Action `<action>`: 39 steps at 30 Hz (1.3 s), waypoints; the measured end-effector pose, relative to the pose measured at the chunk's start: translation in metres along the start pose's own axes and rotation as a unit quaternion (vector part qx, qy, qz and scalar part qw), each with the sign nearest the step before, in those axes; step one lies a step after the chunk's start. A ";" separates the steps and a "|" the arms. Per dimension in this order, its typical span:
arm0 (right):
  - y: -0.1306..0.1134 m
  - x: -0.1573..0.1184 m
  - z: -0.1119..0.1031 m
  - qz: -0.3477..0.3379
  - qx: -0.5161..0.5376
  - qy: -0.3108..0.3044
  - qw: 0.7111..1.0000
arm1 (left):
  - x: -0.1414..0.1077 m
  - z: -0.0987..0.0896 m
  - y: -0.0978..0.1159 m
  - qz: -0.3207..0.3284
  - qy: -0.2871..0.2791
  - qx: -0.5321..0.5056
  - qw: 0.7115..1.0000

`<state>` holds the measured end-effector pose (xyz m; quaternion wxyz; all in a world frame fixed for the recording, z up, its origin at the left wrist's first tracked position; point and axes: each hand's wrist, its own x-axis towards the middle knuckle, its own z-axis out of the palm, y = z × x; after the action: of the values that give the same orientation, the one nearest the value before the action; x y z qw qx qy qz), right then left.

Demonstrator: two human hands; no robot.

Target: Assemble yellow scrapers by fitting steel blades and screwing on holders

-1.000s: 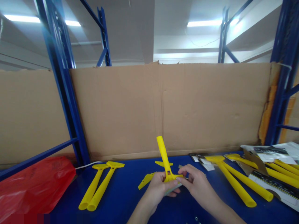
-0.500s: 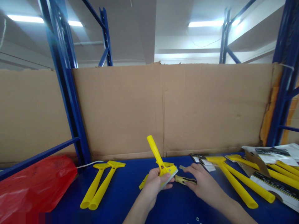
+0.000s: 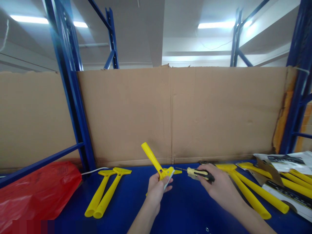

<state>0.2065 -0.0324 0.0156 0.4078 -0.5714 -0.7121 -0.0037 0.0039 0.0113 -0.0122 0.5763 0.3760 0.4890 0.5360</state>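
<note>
At the lower centre of the frame the left hand (image 3: 156,188) grips a yellow scraper (image 3: 152,157) by its head, fingers wrapped round it, the handle tilting up toward the upper left and a pale blade edge (image 3: 169,179) facing right; just right of it, the right hand (image 3: 215,182) is closed round a screwdriver (image 3: 200,173) with a cream and black handle, its thin shaft pointing left toward the scraper, the tip apart from it; behind the scraper's head a flat yellow piece (image 3: 177,171) shows on the blue table (image 3: 185,211); at the lower left two yellow scrapers (image 3: 108,191) lie side by side, heads away from the camera, near a red plastic bag (image 3: 41,191) in the corner; at the lower right two long yellow handles (image 3: 255,195) lie slanting past the right forearm, and beyond them, toward the right edge, more yellow handles (image 3: 296,185) lie among white and black packaging (image 3: 287,195); a small metal nut (image 3: 207,229) sits at the bottom edge, right of centre; a cardboard sheet (image 3: 131,113) stands behind the table, between blue rack posts (image 3: 70,97).
</note>
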 end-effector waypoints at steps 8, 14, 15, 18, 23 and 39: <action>-0.015 -0.007 -0.005 -0.079 0.050 0.004 0.996 | 0.002 -0.003 0.002 0.005 0.039 0.009 0.999; -0.018 -0.010 -0.001 -0.089 0.055 -0.027 0.994 | 0.002 -0.002 0.000 0.006 0.023 0.023 0.999; -0.017 -0.010 -0.001 -0.089 0.056 -0.028 0.994 | 0.002 -0.002 0.000 0.006 0.023 0.025 0.999; -0.016 -0.010 -0.001 -0.099 0.062 -0.025 0.993 | 0.003 -0.002 -0.001 0.006 0.024 0.029 0.999; -0.017 -0.010 -0.001 -0.104 0.068 -0.023 0.992 | 0.004 -0.002 -0.001 0.005 0.024 0.026 0.999; -0.016 -0.009 0.001 -0.089 0.082 -0.018 0.993 | 0.005 -0.003 -0.002 -0.006 0.014 0.025 1.000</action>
<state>0.1934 -0.0452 0.0169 0.4382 -0.4707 -0.7652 0.0284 0.0007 0.0156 -0.0153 0.5635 0.3796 0.5124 0.5252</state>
